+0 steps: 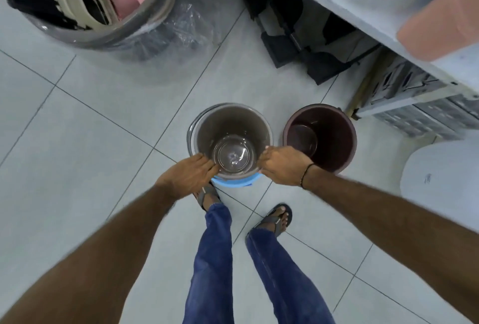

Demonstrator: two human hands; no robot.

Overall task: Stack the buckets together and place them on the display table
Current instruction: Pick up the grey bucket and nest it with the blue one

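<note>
A grey-brown bucket (228, 127) is upright in front of my feet, its mouth facing me. A blue bucket rim (234, 182) shows just beneath its near edge, so the grey one sits over or inside it. My left hand (189, 177) grips the grey bucket's near-left rim. My right hand (283, 165) grips its near-right rim. A dark maroon bucket (329, 127) stands upright on the floor right beside it, touching or nearly touching. The white display table (363, 0) runs along the upper right.
A large grey tub (145, 26) wrapped in clear plastic, filled with pink and beige items, stands at the upper left. Black objects (298, 36) and grey crates (420, 106) lie under the table. A white rounded object (440, 176) stands at the right. A peach item (440, 28) rests on the table.
</note>
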